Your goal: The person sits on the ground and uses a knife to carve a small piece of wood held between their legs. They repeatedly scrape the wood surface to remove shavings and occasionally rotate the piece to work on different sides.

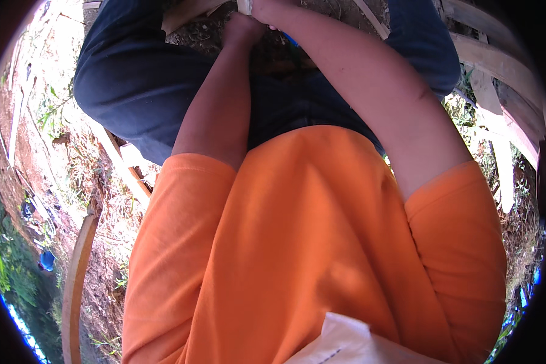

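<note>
Both my hands meet at the top edge of the view, between my bent knees. My left hand (244, 28) is curled closed against a narrow pale piece that looks like wood (244, 6), whose upper part is cut off by the frame. Touching that piece from the right is my right hand (272, 10). Its fingers curl under and are mostly out of view, so what they hold is hidden. Just below the right hand a small bright blue thing (290, 39) shows in the shade, too little of it to name.
A wooden board (188, 13) lies by my left knee. Several planks (494, 57) are stacked at the right, with lighter pieces beneath. A long curved-looking timber (79, 285) stands at the lower left. Dry grass and reddish soil (106, 242) surround me.
</note>
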Demonstrator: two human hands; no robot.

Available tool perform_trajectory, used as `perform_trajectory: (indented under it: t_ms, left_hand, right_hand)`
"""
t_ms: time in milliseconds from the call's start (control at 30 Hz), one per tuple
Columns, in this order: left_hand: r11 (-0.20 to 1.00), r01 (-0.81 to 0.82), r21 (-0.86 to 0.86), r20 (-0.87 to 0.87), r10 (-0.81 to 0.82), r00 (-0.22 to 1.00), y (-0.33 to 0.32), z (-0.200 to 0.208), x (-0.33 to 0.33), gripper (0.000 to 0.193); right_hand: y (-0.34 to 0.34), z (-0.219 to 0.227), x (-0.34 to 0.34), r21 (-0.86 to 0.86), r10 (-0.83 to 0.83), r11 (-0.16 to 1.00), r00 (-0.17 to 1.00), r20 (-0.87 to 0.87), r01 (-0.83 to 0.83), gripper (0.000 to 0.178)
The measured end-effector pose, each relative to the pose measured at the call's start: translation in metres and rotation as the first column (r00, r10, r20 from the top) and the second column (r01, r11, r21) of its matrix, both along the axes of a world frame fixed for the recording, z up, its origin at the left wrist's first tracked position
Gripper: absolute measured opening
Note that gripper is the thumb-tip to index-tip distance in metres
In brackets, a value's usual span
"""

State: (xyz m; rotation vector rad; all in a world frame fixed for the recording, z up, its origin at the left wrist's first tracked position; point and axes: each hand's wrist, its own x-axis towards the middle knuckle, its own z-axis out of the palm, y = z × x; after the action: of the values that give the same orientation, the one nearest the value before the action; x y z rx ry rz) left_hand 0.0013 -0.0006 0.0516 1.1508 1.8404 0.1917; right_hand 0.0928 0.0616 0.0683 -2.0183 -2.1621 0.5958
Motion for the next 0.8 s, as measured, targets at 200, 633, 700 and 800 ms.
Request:
perform_trajectory:
  t_ms: [200,633,700,800]
  left_hand:
    - [0.999,-0.031,-0.016,0.057,0.032,0.998,-0.008,0.003,-0.004,0.070]
    - [0.991,-0.107,0.086,0.060,0.102,0.993,0.004,-0.022,-0.003,0.050]
    - [0.997,-0.070,0.035,0.132,0.065,0.989,0.005,-0.025,-0.012,0.058]
    - [0.999,-0.038,-0.006,0.158,0.039,0.987,0.006,-0.029,-0.022,0.060]
  right_hand:
    - [0.045,0.053,-0.001,-0.617,-0.141,0.772,0.987,0.071,0.154,0.029]
    - [0.022,0.100,0.026,-0.701,-0.011,0.702,0.982,-0.188,-0.126,0.028]
    - [0.020,0.103,0.027,-0.705,-0.032,0.701,0.984,-0.177,-0.105,0.029]
    - [0.018,0.103,0.024,-0.706,-0.055,0.701,0.980,-0.191,-0.098,0.028]
